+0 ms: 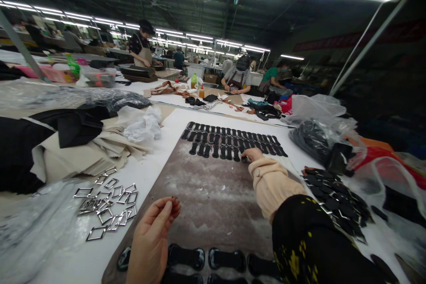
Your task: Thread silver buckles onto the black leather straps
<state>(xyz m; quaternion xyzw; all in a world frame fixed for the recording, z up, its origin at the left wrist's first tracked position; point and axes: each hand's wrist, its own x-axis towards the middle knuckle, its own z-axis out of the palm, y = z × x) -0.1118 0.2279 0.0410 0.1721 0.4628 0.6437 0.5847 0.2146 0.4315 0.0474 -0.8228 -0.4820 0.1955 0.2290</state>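
On a brown board (206,195) lie rows of black bone-shaped pieces (222,152) at the far end, with larger-looking ones (226,259) at the near edge. My right hand (253,155) reaches to the right end of the lowest far row, its fingers closed on a black piece (245,159). Closer to me, my left hand (156,226) hovers over the board's left side with thumb and fingertips pressed together; whatever it may hold is too small to make out.
Metal rectangular rings (103,206) lie left of the board, below stacked beige and black fabric (80,146). Black pieces with metal rings (336,199) are piled to the right, beside plastic bags (313,137). People work at tables beyond.
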